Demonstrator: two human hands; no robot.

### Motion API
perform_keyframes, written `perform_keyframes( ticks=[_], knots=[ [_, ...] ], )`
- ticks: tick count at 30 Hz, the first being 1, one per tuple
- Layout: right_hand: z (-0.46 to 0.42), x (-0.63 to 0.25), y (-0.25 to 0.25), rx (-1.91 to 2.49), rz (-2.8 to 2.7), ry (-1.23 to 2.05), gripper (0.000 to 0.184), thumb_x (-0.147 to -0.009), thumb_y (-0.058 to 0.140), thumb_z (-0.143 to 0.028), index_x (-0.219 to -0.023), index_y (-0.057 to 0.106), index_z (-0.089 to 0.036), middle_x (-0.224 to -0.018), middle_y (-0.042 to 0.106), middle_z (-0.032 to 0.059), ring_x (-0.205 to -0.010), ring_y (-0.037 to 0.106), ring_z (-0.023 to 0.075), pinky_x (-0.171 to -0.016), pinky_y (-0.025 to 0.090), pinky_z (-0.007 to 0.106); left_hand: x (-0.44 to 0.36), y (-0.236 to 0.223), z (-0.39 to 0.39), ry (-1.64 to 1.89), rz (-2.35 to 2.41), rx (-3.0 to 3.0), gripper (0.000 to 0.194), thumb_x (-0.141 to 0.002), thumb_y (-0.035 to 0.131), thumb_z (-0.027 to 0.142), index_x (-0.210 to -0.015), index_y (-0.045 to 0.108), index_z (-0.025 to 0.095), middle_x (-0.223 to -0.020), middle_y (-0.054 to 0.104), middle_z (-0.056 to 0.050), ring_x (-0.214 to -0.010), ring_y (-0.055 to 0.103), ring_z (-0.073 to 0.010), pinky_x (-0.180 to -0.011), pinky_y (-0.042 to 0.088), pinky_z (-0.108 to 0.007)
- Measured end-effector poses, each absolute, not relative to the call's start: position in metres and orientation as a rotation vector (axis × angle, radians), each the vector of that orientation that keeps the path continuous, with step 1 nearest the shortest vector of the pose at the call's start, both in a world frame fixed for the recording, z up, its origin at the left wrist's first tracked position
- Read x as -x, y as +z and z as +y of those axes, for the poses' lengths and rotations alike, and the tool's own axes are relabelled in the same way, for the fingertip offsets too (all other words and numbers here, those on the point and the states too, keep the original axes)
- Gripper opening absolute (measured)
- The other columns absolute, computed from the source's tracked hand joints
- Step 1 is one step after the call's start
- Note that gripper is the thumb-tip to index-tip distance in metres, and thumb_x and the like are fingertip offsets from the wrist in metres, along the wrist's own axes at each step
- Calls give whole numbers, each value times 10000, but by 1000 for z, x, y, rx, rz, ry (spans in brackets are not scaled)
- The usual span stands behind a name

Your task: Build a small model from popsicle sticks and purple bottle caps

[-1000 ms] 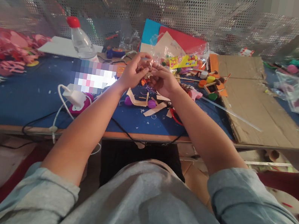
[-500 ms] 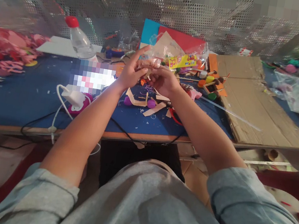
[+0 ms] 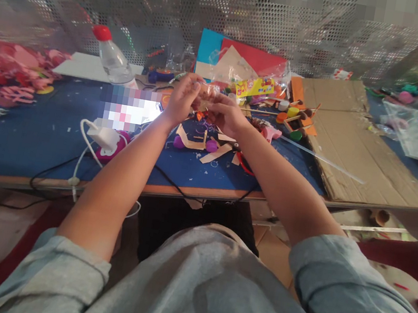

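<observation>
Over the middle of the blue tabletop, my left hand (image 3: pixel 182 101) and my right hand (image 3: pixel 232 117) come together with their fingertips nearly meeting. Both are closed on a small shiny piece of clear plastic (image 3: pixel 208 91), held up off the table; fingers hide much of it, and its exact kind cannot be made out. Below the hands lie tan strips (image 3: pixel 216 153), some bent, along with purple lumps (image 3: pixel 211 145). Just behind them rests a clear bag with a yellow label (image 3: pixel 256 87).
A red-capped bottle (image 3: pixel 115 58) stands at left behind a lit phone (image 3: pixel 147 114) and a white charger (image 3: pixel 103 136) in a purple socket. Flat cardboard (image 3: pixel 374 152) covers the right side. Pink pieces (image 3: pixel 2 74) pile up far left. Small pots (image 3: pixel 292 111) sit near the cardboard.
My left hand's raised fingers have come down and curled in around the plastic piece. My right hand stays nearly in place, still pinching.
</observation>
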State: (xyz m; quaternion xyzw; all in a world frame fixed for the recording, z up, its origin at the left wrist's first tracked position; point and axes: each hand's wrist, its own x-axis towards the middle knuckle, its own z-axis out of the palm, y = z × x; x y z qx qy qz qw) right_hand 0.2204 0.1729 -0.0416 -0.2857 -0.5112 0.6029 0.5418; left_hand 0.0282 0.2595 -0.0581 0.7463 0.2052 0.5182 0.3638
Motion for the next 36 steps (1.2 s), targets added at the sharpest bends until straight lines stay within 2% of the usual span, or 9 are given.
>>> perform_keyframes(
  ticks=[5,9,14,18,21,26,31,34,36],
  knots=[
    [175,-220,-44,646,-1219,1429,418,-764,928,-324,-1110,719,-216,-809,705,-43,-586,444,94,-548,397,264,-29,-59,260,1380,528,-1926,673,-1050,579,911,-1241,786,300,-879,695,-43,-684,683,-175,-748,651,-385],
    [177,-219,-47,666,-1254,1405,469,-763,931,-343,-1170,740,-210,-861,759,-28,-563,442,80,-521,399,247,-27,-60,263,1395,549,-1939,734,-1056,520,934,-1273,815,299,-848,652,-38,-670,679,-168,-736,662,-385],
    [175,-219,-48,773,-1407,1268,509,-752,924,-301,-1227,773,-197,-787,722,-41,-592,515,105,-533,424,262,-26,-62,273,1480,557,-1959,755,-1042,504,955,-1231,846,309,-861,606,-42,-682,670,-170,-705,653,-365],
    [171,-218,-47,798,-1445,1207,506,-746,914,-284,-1228,782,-205,-899,747,-18,-674,562,123,-540,428,277,-26,-65,280,1497,554,-1929,758,-1059,479,944,-1269,845,315,-879,603,-44,-687,667,-170,-728,655,-380],
    [172,-217,-47,797,-1396,1216,490,-735,909,-283,-1203,781,-219,-980,770,-4,-659,551,111,-542,450,274,-26,-68,284,1480,548,-1900,771,-1056,472,951,-1297,842,319,-905,618,-52,-717,698,-181,-753,658,-393],
    [174,-217,-46,746,-1295,1379,483,-783,903,-322,-1234,762,-225,-809,740,-38,-555,439,98,-525,409,268,-25,-72,287,1380,521,-1873,764,-1036,518,960,-1335,836,334,-919,621,-51,-734,712,-187,-768,661,-397],
    [172,-219,-43,681,-1231,1500,500,-768,906,-297,-1232,755,-190,-787,735,-51,-551,463,94,-548,459,270,-26,-71,283,1309,494,-1876,760,-1039,505,957,-1332,830,335,-906,602,-44,-679,664,-167,-733,650,-391],
    [171,-219,-42,665,-1192,1533,485,-748,904,-263,-1203,747,-197,-823,762,-49,-563,475,91,-550,458,263,-28,-69,279,1271,463,-1863,763,-1039,502,956,-1333,821,328,-906,617,-45,-659,650,-162,-720,650,-396],
    [171,-219,-42,653,-1170,1546,475,-749,891,-258,-1196,743,-203,-768,722,-62,-567,470,101,-548,448,262,-29,-67,276,1256,455,-1841,739,-1038,529,946,-1320,815,326,-907,632,-42,-641,636,-151,-698,642,-380]
  ],
)
